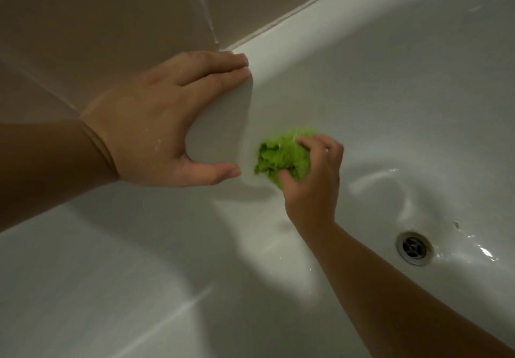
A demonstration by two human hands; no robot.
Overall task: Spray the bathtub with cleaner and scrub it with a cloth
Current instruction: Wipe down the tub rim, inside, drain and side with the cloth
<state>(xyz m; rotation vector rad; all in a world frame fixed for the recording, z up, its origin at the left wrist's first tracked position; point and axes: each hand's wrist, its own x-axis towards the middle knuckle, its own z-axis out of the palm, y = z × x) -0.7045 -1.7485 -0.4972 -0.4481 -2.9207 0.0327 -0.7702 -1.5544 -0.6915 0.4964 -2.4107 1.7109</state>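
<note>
A home bathroom: white bathtub [362, 84], drain [413, 247], tiled wall [97, 17].

Open white basin floor [348, 123] right of green cloth [281, 157]; drain [414, 247] well apart lower right; left hand [156, 123] blocking rim corner; tiled wall [97, 17] behind.

The bathtub [362, 84] is glossy, smooth white enamel. The cloth [281, 157] is fuzzy green fabric. The drain [413, 247] is shiny metal.

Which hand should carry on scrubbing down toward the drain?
Right. The right hand already grips the cloth against the tub wall, nearer the drain. The left hand lies on the rim, probably bracing.
</note>
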